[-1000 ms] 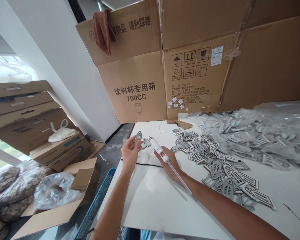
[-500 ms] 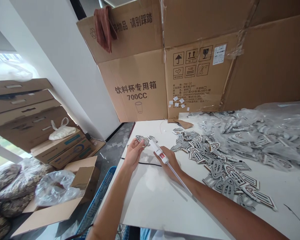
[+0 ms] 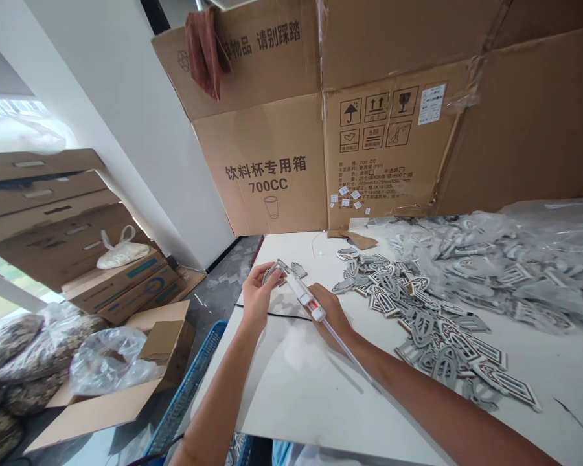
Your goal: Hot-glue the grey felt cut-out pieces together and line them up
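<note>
My left hand point(image 3: 258, 291) is closed on a small grey cut-out piece point(image 3: 271, 270), pinched between thumb and fingers above the table's far left. In my right hand point(image 3: 328, 307) is a white hot glue gun point(image 3: 300, 291), with a long glue stick point(image 3: 342, 346) jutting from its back toward my forearm. The gun's tip is right at the held piece; whether they touch I cannot tell. Another grey piece point(image 3: 298, 269) lies on the white table point(image 3: 291, 382) just beyond the tip. A black cord point(image 3: 289, 316) runs across the tabletop under my hands.
A heap of grey and white cut-out pieces point(image 3: 430, 323) covers the table's right side, with plastic-wrapped ones point(image 3: 510, 259) behind. A cardboard wall point(image 3: 267, 136) stands at the back. Left of the table are a blue crate point(image 3: 187, 391) and an open carton point(image 3: 109, 414).
My left hand has tilted the piece more upright and turned slightly. The glue gun's tip has shifted a little left and down, closer against the piece.
</note>
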A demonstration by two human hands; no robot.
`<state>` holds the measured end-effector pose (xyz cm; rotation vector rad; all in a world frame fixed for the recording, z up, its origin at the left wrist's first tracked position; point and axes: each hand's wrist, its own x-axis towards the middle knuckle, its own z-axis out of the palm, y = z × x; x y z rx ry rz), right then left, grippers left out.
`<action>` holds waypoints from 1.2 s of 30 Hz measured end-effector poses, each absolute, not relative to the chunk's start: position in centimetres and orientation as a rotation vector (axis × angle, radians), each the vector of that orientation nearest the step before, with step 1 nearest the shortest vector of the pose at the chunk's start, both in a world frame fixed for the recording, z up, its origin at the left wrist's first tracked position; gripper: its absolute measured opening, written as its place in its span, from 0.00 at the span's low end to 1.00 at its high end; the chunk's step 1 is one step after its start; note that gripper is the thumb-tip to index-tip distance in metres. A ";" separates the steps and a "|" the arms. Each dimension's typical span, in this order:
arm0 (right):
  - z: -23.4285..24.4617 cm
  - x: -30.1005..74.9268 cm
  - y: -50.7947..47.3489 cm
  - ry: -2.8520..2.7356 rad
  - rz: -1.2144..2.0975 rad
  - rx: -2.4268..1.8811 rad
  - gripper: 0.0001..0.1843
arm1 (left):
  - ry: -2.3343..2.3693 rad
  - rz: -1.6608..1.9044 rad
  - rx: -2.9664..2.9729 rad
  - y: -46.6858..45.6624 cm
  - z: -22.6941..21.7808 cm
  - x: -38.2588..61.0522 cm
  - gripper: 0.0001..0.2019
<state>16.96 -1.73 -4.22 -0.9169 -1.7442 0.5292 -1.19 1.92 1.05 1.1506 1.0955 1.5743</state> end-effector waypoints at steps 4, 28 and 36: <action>-4.3 16.9 -1.6 -1.740 0.522 -0.896 0.09 | 1.101 1.564 1.186 1.8 1.2 -1.0 0.22; -5.0 16.8 -1.4 -1.685 0.550 -0.965 0.08 | 1.090 1.511 1.140 1.9 0.9 -1.2 0.22; -4.6 16.8 -1.6 -1.692 0.525 -0.954 0.08 | 1.104 1.528 1.147 1.7 1.0 -1.0 0.21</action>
